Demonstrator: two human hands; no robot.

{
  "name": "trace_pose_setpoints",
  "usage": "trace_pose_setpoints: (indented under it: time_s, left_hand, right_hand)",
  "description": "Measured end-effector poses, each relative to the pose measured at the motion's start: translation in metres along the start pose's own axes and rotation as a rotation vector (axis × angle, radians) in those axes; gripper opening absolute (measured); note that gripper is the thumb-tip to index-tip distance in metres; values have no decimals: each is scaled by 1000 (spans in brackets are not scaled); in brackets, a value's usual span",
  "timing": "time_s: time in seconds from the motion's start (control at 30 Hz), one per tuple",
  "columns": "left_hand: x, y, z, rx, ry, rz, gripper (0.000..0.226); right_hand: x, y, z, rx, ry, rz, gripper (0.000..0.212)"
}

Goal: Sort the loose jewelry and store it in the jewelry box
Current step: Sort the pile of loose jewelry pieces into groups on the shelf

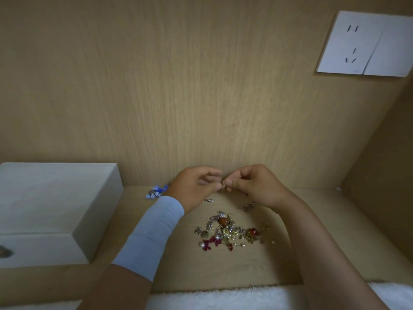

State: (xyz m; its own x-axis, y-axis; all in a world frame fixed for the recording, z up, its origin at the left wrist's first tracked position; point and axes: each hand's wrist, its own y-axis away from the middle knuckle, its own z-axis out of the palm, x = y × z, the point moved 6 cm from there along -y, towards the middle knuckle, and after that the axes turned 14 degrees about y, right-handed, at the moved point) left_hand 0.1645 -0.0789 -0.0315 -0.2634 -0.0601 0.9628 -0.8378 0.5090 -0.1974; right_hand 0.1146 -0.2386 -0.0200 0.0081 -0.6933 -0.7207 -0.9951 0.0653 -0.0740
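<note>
item: small gold piece point(224, 186). location: lifted off the tabletop point(312, 231), close to the back panel point(201, 97), held between your two hands. too small to tell its type or its long axis.

left hand point(196, 189): fingers curled, thumb and forefinger tips pinching the piece from its left side. a pale blue sleeve point(154, 233) covers the forearm.

right hand point(252, 186): fingers curled, fingertips pinching the same piece from its right side.

item: loose jewelry pile point(228, 231). on the tabletop, nearer you than the hands, between your forearms. pearls, red and silver bits lie mixed and touching.

item: gold ring point(265, 225). just right of the pile, apart from it.

item: blue bead piece point(156, 191). at the back, just left of your left hand.

item: jewelry box point(55, 209). on the tabletop, well to the left, lid down.

key relation: the box lies leftward of the held piece, beyond your left hand, so the left hand is the nearer. judgement: with both hands occupied and the lid closed, one hand must let go and open the box before anything is stored.
</note>
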Motion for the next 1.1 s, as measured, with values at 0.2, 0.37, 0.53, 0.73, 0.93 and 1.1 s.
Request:
trace_pose_setpoints:
  time_s: [0.2,0.37,0.53,0.73,0.93,1.1]
  left_hand:
    - [14,-1,-2,39,114,31,17]
    - [12,1,-4,-33,133,-34,16]
    - [7,1,-25,72,-33,-51,11]
    - [2,5,-42,42,-100,-125,14]
    - [1,6,-41,11,-142,-152,9]
    - [-4,6,-38,-1,5,-209,9]
  right_hand:
    - [-8,2,-1,-11,-129,33,25]
    - [-16,-2,8,44,-183,25,27]
    - [-10,-5,17,-12,-74,6,15]
    - [-12,-6,34,-75,378,-85,16]
    - [-18,-8,53,-99,577,-142,14]
    - [-12,0,39,-276,416,-16,11]
